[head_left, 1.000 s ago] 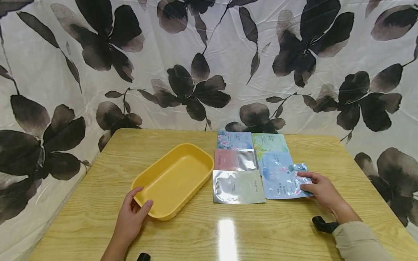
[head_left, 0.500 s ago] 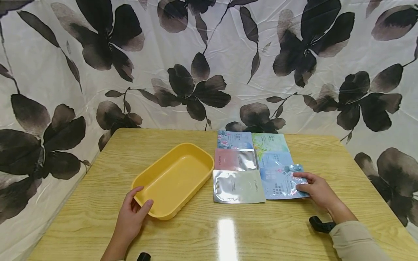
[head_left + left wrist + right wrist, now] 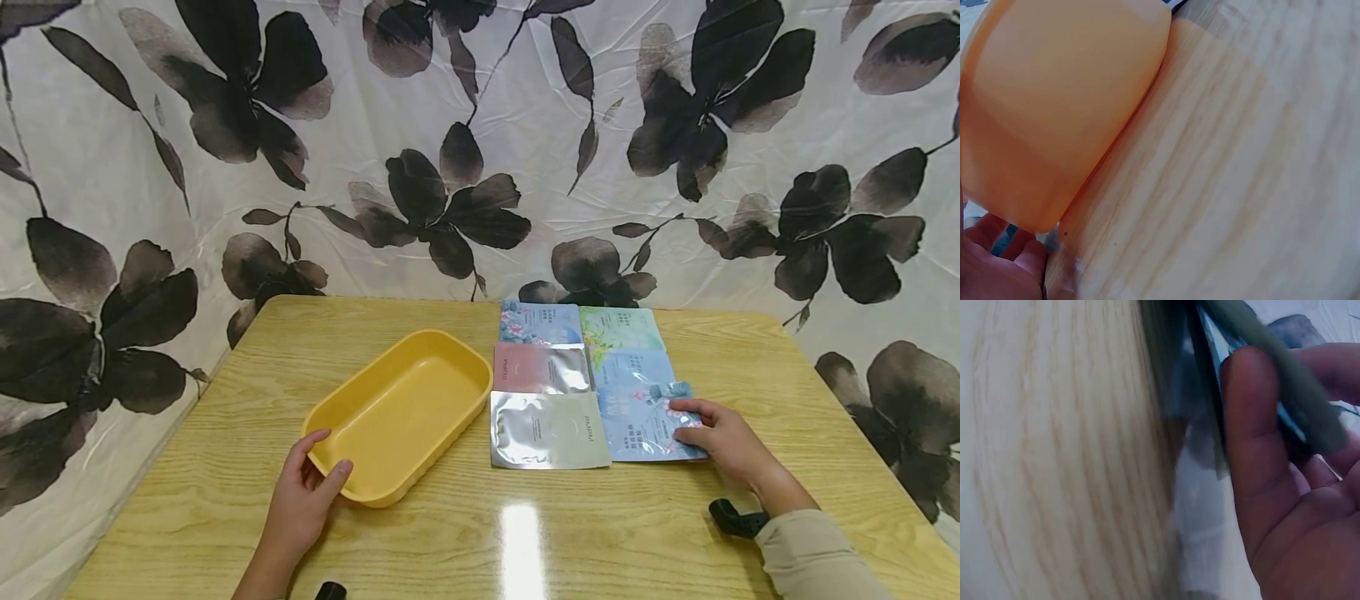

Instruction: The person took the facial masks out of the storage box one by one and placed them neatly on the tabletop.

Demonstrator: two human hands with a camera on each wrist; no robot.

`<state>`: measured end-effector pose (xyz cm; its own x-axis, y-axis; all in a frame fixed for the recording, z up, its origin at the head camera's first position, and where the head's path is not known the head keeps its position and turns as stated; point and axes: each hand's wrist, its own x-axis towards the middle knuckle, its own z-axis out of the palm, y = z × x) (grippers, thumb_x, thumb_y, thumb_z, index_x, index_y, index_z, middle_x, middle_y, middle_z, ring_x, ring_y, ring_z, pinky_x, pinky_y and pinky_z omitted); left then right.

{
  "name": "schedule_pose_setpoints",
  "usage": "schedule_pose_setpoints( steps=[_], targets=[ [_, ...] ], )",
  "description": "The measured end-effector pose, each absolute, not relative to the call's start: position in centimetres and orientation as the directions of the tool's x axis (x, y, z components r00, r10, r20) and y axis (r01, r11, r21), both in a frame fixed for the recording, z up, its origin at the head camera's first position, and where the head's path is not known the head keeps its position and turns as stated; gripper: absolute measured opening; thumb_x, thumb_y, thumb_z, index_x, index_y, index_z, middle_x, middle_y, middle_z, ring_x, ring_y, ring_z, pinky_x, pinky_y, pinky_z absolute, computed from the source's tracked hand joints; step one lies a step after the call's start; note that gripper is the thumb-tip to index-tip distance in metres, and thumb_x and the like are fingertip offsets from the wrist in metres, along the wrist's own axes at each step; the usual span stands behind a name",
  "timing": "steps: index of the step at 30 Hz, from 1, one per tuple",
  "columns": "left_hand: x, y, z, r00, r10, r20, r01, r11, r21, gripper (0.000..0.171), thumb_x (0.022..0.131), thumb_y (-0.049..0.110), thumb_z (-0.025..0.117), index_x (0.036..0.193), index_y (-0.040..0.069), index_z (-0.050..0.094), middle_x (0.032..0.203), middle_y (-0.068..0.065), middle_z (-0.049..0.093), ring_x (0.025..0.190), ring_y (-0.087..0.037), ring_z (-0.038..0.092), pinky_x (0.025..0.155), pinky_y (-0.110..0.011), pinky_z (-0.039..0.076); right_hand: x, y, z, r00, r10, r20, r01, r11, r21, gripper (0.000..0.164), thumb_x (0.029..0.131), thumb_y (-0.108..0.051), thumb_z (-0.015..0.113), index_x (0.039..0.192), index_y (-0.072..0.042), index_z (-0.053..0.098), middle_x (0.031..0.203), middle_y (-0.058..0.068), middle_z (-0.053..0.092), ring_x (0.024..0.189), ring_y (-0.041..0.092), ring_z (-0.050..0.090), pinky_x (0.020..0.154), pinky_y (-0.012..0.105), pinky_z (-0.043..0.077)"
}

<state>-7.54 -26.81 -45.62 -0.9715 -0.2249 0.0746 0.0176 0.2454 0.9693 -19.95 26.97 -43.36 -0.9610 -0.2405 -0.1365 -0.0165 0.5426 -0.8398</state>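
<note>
My left hand [image 3: 296,500] grips the near left corner of a yellow plastic tray [image 3: 416,408], its thumb over the rim. In the left wrist view, the tray's wall [image 3: 1066,106] looks orange and the fingers curl at its lower corner. On the right, my right hand [image 3: 731,442] pinches the right edge of a blue floral sheet mask packet [image 3: 637,425]. The right wrist view shows the thumb against the packet [image 3: 1300,409], seen nearly edge-on. This packet lies at the near end of the right column, overlapping a light blue packet [image 3: 636,365].
Beside it, the left column holds a silver and pale green packet [image 3: 551,429], a pink and silver packet [image 3: 540,368] and a blue floral packet [image 3: 538,321]. A green packet [image 3: 621,325] lies at the back right. Behind the wooden table [image 3: 420,554] hangs a floral cloth [image 3: 555,150].
My right hand has drawn slightly left with the blue floral packet, which now lies closer against the silver and pale green one. The left hand and tray have stayed put.
</note>
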Motion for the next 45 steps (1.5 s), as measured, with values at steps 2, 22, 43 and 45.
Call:
schedule_pose_setpoints(
  steps=[2, 22, 43, 45],
  targets=[
    [-7.5, -26.8, -45.6, -0.972, -0.223, 0.071, 0.015, 0.242, 0.970, 0.057, 0.101, 0.007, 0.061, 0.148, -0.003, 0.030, 0.145, -0.029, 0.034, 0.116, 0.006, 0.043, 0.090, -0.004, 0.039, -19.9, 26.9, -43.1, -0.959, -0.248, -0.138, -0.024, 0.554, -0.832, 0.054, 0.098, -0.015, 0.066, 0.142, 0.009, 0.047, 0.151, 0.037, 0.029, 0.137, 0.055, 0.027, 0.087, 0.019, 0.044],
    [-7.5, -26.6, -45.5, -0.970, -0.230, 0.082, 0.025, 0.243, 0.970, 0.056, 0.100, 0.007, 0.061, 0.147, -0.003, 0.032, 0.143, -0.029, 0.037, 0.112, 0.009, 0.046, 0.088, -0.005, 0.042, -19.6, 28.1, -42.2, -0.951, -0.252, -0.181, -0.007, 0.600, -0.800, 0.062, 0.102, -0.023, 0.060, 0.148, 0.010, 0.036, 0.145, 0.041, 0.036, 0.115, 0.043, 0.057, 0.076, 0.035, 0.056],
    [-7.6, -26.5, -45.6, -0.967, -0.242, 0.078, 0.018, 0.241, 0.970, 0.056, 0.100, 0.008, 0.062, 0.146, -0.003, 0.032, 0.143, -0.029, 0.036, 0.114, 0.006, 0.045, 0.088, -0.004, 0.041, -19.6, 29.0, -42.2, -0.960, -0.215, -0.177, 0.013, 0.598, -0.801, 0.062, 0.104, -0.024, 0.057, 0.147, 0.014, 0.033, 0.143, 0.037, 0.042, 0.119, 0.045, 0.056, 0.076, 0.030, 0.056],
    [-7.6, -26.6, -45.6, -0.967, -0.243, 0.077, 0.015, 0.246, 0.969, 0.056, 0.101, 0.010, 0.062, 0.146, -0.004, 0.032, 0.144, -0.030, 0.035, 0.114, 0.006, 0.044, 0.089, -0.004, 0.040, -19.5, 28.9, -42.0, -0.965, -0.209, -0.158, -0.002, 0.610, -0.792, 0.062, 0.105, -0.027, 0.056, 0.147, 0.014, 0.034, 0.143, 0.037, 0.043, 0.120, 0.045, 0.055, 0.078, 0.031, 0.056]
  ],
)
